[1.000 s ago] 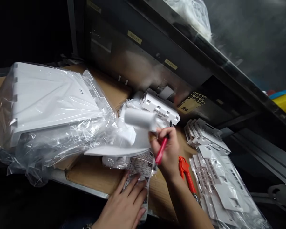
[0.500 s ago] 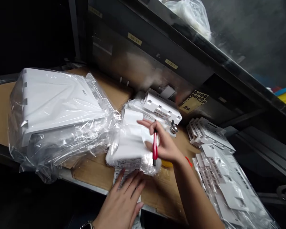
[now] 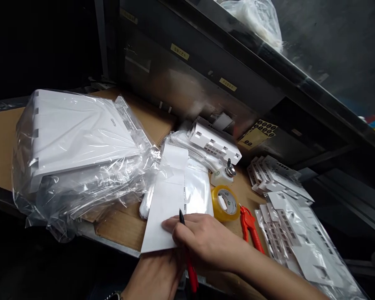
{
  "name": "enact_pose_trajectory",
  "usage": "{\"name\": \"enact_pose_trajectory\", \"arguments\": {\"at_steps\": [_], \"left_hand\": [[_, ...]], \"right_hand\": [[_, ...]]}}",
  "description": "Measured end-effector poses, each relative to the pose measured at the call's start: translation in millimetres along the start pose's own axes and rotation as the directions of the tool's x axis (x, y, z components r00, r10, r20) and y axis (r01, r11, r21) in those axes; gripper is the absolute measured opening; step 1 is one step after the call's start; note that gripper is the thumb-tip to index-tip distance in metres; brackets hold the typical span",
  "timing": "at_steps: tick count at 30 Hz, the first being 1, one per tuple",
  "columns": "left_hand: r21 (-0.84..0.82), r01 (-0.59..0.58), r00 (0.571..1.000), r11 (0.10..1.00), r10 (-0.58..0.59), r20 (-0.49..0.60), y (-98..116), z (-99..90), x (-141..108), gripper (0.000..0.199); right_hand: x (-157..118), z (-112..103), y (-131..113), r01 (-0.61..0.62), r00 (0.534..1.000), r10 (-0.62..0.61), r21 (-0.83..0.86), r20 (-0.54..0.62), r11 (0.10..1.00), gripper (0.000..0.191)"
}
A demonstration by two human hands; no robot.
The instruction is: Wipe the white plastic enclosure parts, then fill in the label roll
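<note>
A strip of white paper (image 3: 164,208) lies over clear plastic bags (image 3: 198,183) at the bench's front edge, blank side up. My right hand (image 3: 203,235) rests on its lower part, fingers closed around a slim red pen (image 3: 191,273) with a black tip pointing away from me. Below it, my left hand (image 3: 158,273) is at the near end of the paper, its fingers hidden by the paper and my right hand. A roll of yellow tape (image 3: 215,204) and red-handled cutters (image 3: 251,231) lie to the right.
At left is a white panel (image 3: 81,129) in clear plastic. A white perforated part (image 3: 214,141) and a bottle with a metal top (image 3: 221,177) stand behind. Stacked white brackets (image 3: 275,177) and bagged ones (image 3: 303,241) occupy the right. A metal shelf rail (image 3: 268,62) crosses above.
My right hand has moved down onto the paper with the pen. The paper strip now lies flipped over, blank side up, covering my left fingers. The tape and cutters have come into view.
</note>
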State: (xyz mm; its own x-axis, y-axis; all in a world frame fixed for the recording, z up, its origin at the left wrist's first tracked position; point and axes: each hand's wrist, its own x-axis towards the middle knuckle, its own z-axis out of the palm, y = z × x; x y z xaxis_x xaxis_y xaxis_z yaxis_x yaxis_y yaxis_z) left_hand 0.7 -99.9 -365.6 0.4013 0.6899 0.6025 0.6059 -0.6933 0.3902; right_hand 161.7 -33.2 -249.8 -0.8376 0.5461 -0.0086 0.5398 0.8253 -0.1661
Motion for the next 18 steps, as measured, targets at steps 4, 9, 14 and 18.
{"name": "enact_pose_trajectory", "arguments": {"at_steps": [4, 9, 14, 18], "left_hand": [[0.094, -0.091, 0.995, 0.991, 0.087, 0.039, -9, -7.9, 7, 0.034], [0.08, -0.162, 0.979, 0.984, 0.15, 0.137, -12, -15.5, 13, 0.056], [0.13, -0.203, 0.962, 0.97, 0.173, 0.213, -5, -19.8, 14, 0.062], [0.107, -0.206, 0.948, 0.973, 0.172, 0.267, -13, -19.6, 13, 0.058]], "right_hand": [[11, -34, 25, 0.024, 1.0, -0.025, -0.086, -0.003, 0.996, 0.018], [66, -131, 103, -0.111, 0.899, 0.079, -0.05, -0.432, 0.993, 0.019], [150, -163, 166, -0.217, 0.597, 0.116, -0.021, -0.794, 0.976, 0.022], [185, -117, 183, -0.505, 0.688, 0.373, -0.042, -0.623, 0.862, 0.015]]}}
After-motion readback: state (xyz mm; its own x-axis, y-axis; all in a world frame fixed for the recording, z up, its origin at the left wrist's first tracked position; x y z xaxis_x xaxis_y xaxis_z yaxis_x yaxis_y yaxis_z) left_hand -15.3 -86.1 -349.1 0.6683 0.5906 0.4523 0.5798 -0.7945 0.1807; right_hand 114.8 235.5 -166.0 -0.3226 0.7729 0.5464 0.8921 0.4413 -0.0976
